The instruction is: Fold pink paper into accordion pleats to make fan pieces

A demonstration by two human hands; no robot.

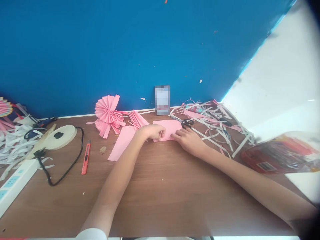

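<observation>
A small pink paper sheet (169,128) lies flat on the brown table (160,193) near the blue wall. My left hand (153,131) rests on its left edge with the fingers curled and pinching the paper. My right hand (188,139) presses on the sheet's lower right corner, fingers bent down onto it. A longer pink strip (122,143) lies just left of my left wrist. Folded pink paper fans (108,115) sit behind it by the wall.
Black-handled scissors (183,122) lie just beyond my right hand. A heap of white and pink paper trimmings (217,123) fills the right back. An orange utility knife (86,157), a tape roll (60,136), a black cable (67,168) and a power strip (12,183) are left. A red plastic packet (280,155) sits right.
</observation>
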